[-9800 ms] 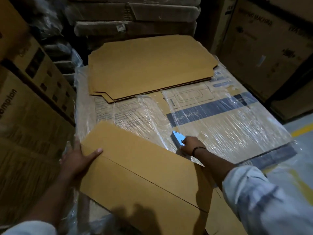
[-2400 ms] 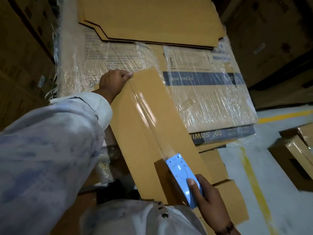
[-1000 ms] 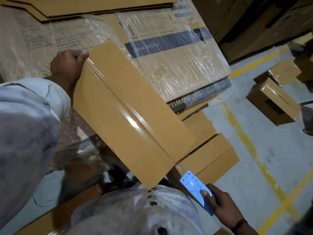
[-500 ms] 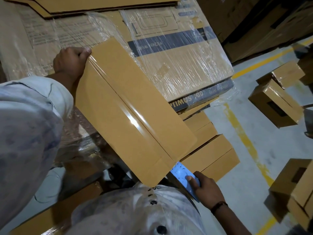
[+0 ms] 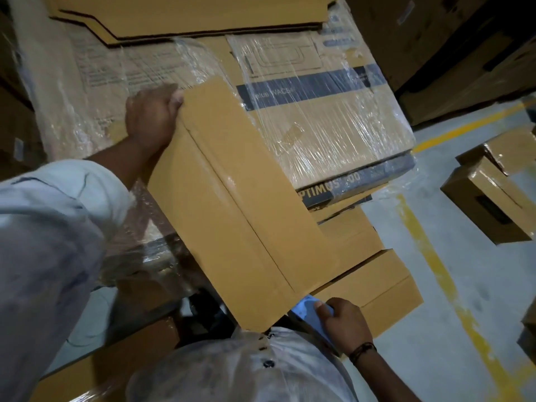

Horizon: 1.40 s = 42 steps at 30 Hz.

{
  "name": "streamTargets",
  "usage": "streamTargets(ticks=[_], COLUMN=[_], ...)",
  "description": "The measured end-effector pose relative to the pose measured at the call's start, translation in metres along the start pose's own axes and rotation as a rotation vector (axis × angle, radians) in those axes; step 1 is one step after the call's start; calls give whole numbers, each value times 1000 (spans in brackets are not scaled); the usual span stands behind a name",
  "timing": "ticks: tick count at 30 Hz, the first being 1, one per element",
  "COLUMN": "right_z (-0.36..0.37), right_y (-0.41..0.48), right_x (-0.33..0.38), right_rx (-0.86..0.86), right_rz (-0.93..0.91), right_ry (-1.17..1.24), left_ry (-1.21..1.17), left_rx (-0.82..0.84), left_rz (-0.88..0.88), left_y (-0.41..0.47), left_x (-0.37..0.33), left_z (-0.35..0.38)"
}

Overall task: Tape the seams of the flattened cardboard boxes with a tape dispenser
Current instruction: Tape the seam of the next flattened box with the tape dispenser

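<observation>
- While a flattened cardboard box [image 5: 275, 198] overhangs a shrink-wrapped carton [image 5: 333, 132], its glossy taped seam [image 5: 240, 210] runs lengthwise from the far end toward the person.
- Left hand [image 5: 152, 117] grips the far end; right hand [image 5: 345, 326], curled around the blue tape dispenser [image 5: 307, 311], sits at the seam's near end.
- Cutting the tape likely falls to that nearer right hand.

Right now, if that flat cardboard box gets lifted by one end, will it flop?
Probably stays stiff: the flattened box overhangs the wrapped stack without sagging. Likely light: the left hand grips only its far corner. Its glossy taped seam may feel slick.
</observation>
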State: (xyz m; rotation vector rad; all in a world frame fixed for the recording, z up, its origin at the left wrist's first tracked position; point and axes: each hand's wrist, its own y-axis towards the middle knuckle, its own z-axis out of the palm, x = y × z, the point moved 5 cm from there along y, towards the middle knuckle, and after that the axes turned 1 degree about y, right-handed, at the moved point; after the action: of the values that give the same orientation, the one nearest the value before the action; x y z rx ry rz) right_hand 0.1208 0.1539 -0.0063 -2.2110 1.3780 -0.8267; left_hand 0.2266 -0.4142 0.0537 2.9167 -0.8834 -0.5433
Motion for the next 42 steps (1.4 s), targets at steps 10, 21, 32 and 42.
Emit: streamTargets(ticks=[10,21,32,42], right_z=[-20,-22,-12,-73], right_y=[57,103,124,82], right_x=[136,207,226,169], right_rx=[-76,-46,224,67], right_rz=[-235,-343,-207,-765], right_ry=[383,240,-221,-130], left_ry=[124,199,245,175], left_rx=[218,167,92,246], left_rz=[83,349,387,492], left_y=[-107,-168,-167,-173], left_x=[-85,-102,-99,-49], left_z=[69,79,85,50])
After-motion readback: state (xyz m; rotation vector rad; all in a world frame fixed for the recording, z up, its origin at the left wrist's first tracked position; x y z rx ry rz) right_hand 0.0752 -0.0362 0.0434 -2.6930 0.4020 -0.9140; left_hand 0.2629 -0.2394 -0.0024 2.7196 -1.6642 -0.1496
